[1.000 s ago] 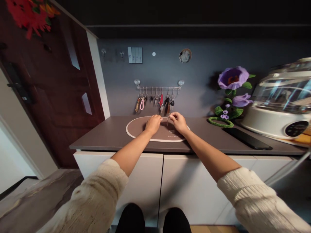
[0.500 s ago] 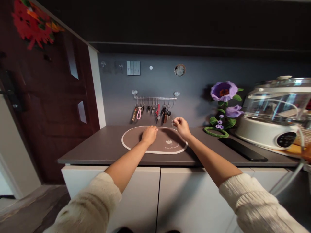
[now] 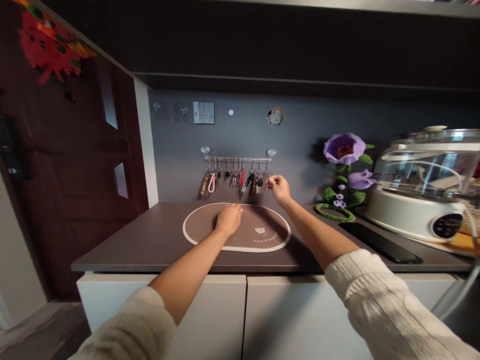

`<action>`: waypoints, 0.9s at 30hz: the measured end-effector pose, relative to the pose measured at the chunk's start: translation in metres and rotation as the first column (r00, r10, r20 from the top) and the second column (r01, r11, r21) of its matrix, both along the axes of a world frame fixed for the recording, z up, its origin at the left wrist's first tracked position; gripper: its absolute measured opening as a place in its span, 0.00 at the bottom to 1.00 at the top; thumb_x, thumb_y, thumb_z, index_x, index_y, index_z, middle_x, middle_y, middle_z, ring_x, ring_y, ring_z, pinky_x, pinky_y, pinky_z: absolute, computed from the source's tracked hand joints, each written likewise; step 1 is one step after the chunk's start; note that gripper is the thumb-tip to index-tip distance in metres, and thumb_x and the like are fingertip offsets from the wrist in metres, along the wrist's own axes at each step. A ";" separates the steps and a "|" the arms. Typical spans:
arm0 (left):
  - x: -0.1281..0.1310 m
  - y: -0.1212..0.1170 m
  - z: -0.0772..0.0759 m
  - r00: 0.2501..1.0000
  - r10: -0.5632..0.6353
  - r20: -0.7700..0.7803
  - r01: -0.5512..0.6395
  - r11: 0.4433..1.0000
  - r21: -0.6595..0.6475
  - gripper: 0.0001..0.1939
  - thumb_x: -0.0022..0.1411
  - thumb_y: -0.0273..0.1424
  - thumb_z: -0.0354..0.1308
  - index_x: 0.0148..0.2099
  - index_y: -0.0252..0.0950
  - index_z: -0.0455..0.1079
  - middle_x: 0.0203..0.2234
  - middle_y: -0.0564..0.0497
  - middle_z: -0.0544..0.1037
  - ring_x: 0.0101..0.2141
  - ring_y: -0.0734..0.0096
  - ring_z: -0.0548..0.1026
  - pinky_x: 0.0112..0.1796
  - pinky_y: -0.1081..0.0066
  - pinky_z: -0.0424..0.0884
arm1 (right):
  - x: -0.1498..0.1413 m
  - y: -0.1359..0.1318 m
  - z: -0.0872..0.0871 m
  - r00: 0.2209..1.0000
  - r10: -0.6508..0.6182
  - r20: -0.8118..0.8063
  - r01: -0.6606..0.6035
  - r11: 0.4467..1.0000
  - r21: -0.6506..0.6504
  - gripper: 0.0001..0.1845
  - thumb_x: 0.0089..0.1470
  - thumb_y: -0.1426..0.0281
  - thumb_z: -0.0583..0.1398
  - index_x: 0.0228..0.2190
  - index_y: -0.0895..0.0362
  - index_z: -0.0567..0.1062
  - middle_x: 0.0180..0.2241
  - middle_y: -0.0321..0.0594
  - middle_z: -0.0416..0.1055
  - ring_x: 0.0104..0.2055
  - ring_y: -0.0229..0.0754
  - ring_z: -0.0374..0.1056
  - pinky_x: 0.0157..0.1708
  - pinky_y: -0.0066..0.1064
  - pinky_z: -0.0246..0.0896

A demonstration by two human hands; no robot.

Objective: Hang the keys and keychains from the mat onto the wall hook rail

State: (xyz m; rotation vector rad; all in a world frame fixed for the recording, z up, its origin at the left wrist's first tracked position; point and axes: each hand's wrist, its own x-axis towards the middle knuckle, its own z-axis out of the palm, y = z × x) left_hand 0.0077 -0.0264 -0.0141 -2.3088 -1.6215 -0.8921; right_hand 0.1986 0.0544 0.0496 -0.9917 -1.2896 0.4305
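We see a gray wall (image 3: 172, 135) behind a dark counter (image 3: 127, 235) with white cupboards (image 3: 285, 310) beneath it. Above, we have a black cabinet (image 3: 262, 45) running across. On our left stands a dark red door (image 3: 71, 165) with two pale slanted panes, next to a white frame (image 3: 145, 145). Low on the left, we make out a streaked gray floor (image 3: 45, 330). A switch panel (image 3: 204, 113) and a round hole (image 3: 275, 116) sit in the wall. The light is dim, and shadows fall over the cupboards.
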 end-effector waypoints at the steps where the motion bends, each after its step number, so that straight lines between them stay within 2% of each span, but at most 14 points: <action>1: 0.000 0.000 0.000 1.000 0.001 0.001 -0.001 1.000 -0.005 0.14 0.63 0.30 0.41 0.37 0.35 0.68 0.37 0.46 0.74 0.42 0.67 0.70 0.43 0.69 0.63 | 0.000 0.004 0.002 1.000 -0.014 0.006 0.014 1.000 0.001 0.06 0.45 0.68 0.54 0.25 0.58 0.66 0.26 0.35 0.67 0.27 0.34 0.65 0.34 0.31 0.64; 5: 0.001 0.000 0.000 1.000 0.003 -0.003 -0.003 1.000 -0.010 0.14 0.63 0.31 0.41 0.37 0.35 0.68 0.37 0.46 0.74 0.42 0.67 0.70 0.43 0.69 0.63 | -0.001 0.018 0.013 0.996 -0.081 0.039 0.081 0.997 0.009 0.06 0.45 0.67 0.54 0.25 0.58 0.66 0.24 0.35 0.68 0.25 0.34 0.64 0.32 0.30 0.63; 10: 0.001 -0.001 0.001 1.000 0.008 0.000 -0.008 1.000 -0.019 0.14 0.63 0.30 0.41 0.37 0.35 0.68 0.37 0.46 0.74 0.42 0.67 0.70 0.43 0.69 0.63 | -0.001 0.035 0.027 0.990 -0.141 0.004 0.141 0.990 -0.005 0.06 0.45 0.69 0.54 0.23 0.58 0.66 0.21 0.35 0.68 0.23 0.33 0.63 0.30 0.28 0.62; 16: 0.002 -0.002 0.003 1.000 0.012 0.011 -0.012 0.999 -0.039 0.14 0.63 0.30 0.41 0.37 0.35 0.68 0.37 0.45 0.74 0.42 0.67 0.70 0.43 0.69 0.63 | 0.001 0.056 0.035 0.986 -0.166 0.023 0.166 0.986 -0.004 0.09 0.46 0.66 0.54 0.20 0.57 0.68 0.17 0.36 0.66 0.22 0.36 0.63 0.28 0.28 0.62; 19: 0.002 -0.001 0.002 1.000 0.011 0.020 -0.010 0.999 -0.042 0.14 0.63 0.30 0.41 0.37 0.35 0.68 0.37 0.45 0.74 0.42 0.67 0.70 0.43 0.69 0.63 | 0.001 0.059 0.038 0.984 -0.178 -0.029 0.177 0.983 -0.046 0.08 0.46 0.68 0.55 0.19 0.56 0.67 0.15 0.36 0.65 0.22 0.36 0.63 0.27 0.28 0.63; 22: 0.002 0.000 0.002 1.000 0.010 0.022 -0.009 0.999 -0.036 0.14 0.63 0.30 0.41 0.37 0.35 0.69 0.37 0.46 0.74 0.41 0.67 0.70 0.43 0.68 0.63 | -0.002 0.056 0.041 0.977 -0.158 -0.140 0.140 0.981 -0.133 0.07 0.45 0.71 0.55 0.19 0.57 0.67 0.15 0.35 0.65 0.20 0.35 0.63 0.25 0.29 0.63; 27: 0.002 0.000 0.002 1.000 0.017 0.024 -0.015 0.998 -0.056 0.14 0.63 0.30 0.41 0.38 0.35 0.69 0.38 0.45 0.74 0.42 0.67 0.70 0.43 0.69 0.63 | -0.005 0.043 0.047 0.958 -0.035 -0.286 -0.021 0.982 -0.189 0.07 0.43 0.78 0.55 0.18 0.58 0.66 0.15 0.34 0.64 0.18 0.33 0.62 0.25 0.29 0.64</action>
